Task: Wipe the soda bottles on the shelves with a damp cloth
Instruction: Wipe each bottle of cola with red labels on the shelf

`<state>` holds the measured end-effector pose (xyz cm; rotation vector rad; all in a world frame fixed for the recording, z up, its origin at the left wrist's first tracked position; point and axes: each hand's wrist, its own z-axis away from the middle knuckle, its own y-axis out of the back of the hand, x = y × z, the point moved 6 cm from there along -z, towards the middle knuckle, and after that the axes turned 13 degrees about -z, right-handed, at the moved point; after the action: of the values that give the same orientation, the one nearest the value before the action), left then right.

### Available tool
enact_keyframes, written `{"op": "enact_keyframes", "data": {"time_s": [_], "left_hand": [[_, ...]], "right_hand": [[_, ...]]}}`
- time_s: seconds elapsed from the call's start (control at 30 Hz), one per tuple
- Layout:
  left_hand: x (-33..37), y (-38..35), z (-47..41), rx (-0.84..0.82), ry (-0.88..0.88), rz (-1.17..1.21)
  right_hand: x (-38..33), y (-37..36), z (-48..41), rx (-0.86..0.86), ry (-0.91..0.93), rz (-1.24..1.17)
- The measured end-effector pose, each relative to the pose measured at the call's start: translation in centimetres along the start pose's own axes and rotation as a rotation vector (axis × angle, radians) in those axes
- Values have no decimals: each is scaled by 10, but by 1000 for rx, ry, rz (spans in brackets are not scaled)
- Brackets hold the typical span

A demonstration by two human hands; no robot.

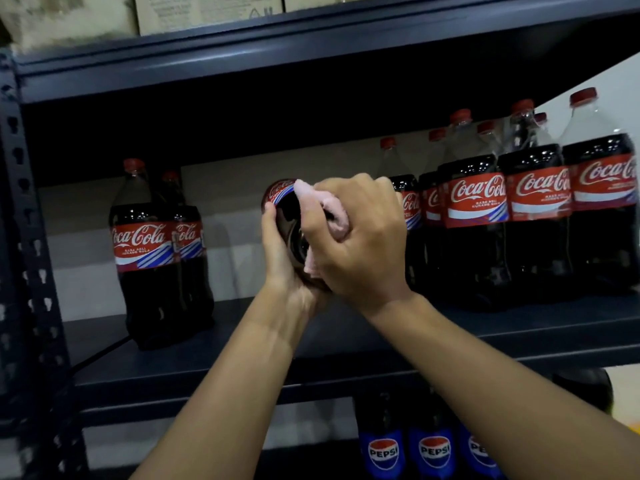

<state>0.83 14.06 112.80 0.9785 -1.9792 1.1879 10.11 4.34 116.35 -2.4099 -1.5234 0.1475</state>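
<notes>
At the centre of the frame the held Coca-Cola bottle lies tipped, its base toward the camera and its long axis running away into the shelf. The left hand curls its fingers round the bottle from the lower left. The right hand clutches a pink cloth in curled fingers against the bottle's right side. Two upright bottles stand at left and a row of bottles at right. Pepsi bottles stand below.

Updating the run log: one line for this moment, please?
left hand holds tilted Coca-Cola bottle | right hand presses pink cloth on it | stage: wiping
</notes>
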Motion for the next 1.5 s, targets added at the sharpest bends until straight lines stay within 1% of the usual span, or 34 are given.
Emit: {"op": "enact_keyframes", "data": {"time_s": [0.07, 0.13, 0.23, 0.33, 0.43, 0.53, 0.6, 0.67, 0.7, 0.73, 0.77, 0.8, 0.83, 0.87, 0.93, 0.97, 1.0, 1.03, 1.07, 1.13, 1.17, 1.27, 1.33, 1.37, 1.43, 1.47, 1.5], "left_hand": [[0, 0, 0, 10, 12, 17], [-1, -8, 4, -39, 58, -9], [-7, -11, 8, -92, 109, -16], [-10, -9, 9, -88, 146, -107], [-8, -8, 7, -56, 135, -203], [-8, -7, 12, -29, 113, -228], [-9, -3, 15, -12, 82, -265], [-11, 3, 17, 16, 63, -314], [-11, 5, 17, 20, 50, -334], [-13, 8, 18, 29, 43, -352], [-15, 13, 17, 37, 36, -369], [-14, 17, 18, 45, 28, -384], [-15, 19, 17, 47, 26, -393], [-13, 23, 17, 59, 21, -406], [-9, 34, 12, 101, 3, -440], [-8, 41, 10, 132, -8, -462], [-7, 46, 8, 161, -17, -484], [-6, 52, 6, 182, -29, -507], [-6, 55, 5, 191, -41, -530], [-4, 62, 5, 204, -62, -587], [-3, 64, 5, 215, -71, -622], [0, 74, 5, 285, -102, -732], [4, 76, 8, 329, -138, -808], [5, 75, 10, 342, -162, -849], [9, 78, 14, 366, -215, -911], [10, 79, 16, 357, -241, -926], [11, 79, 18, 346, -260, -922]], "right_hand": [[-4, 0, 15, -28, 1, 58], [-4, 3, 37, -48, 35, 129], [5, 12, 46, 3, -14, 106], [9, 18, 38, 79, -161, 13], [20, 26, 33, 192, -393, -132], [32, 28, 41, 199, -601, -316], [40, 32, 49, 208, -740, -398], [50, 42, 53, 216, -848, -385], [55, 49, 53, 215, -871, -350], [60, 58, 52, 199, -855, -288], [64, 67, 48, 144, -792, -192], [67, 74, 43, 30, -694, -63], [69, 76, 42, -156, -603, 97], [72, 73, 46, -407, -557, 267], [79, 64, 73, -978, -614, 560], [80, 61, 91, -1232, -632, 641], [78, 59, 106, -1410, -626, 679], [75, 58, 115, -1487, -627, 680], [75, 57, 118, -1488, -671, 661], [81, 55, 118, -1436, -817, 613], [84, 53, 118, -1448, -859, 606], [91, 43, 118, -1528, -902, 613], [97, 37, 116, -1547, -930, 595], [101, 34, 113, -1526, -927, 587], [105, 22, 102, -1411, -834, 546], [103, 17, 95, -1326, -804, 467], [100, 10, 89, -1240, -811, 329]]}}
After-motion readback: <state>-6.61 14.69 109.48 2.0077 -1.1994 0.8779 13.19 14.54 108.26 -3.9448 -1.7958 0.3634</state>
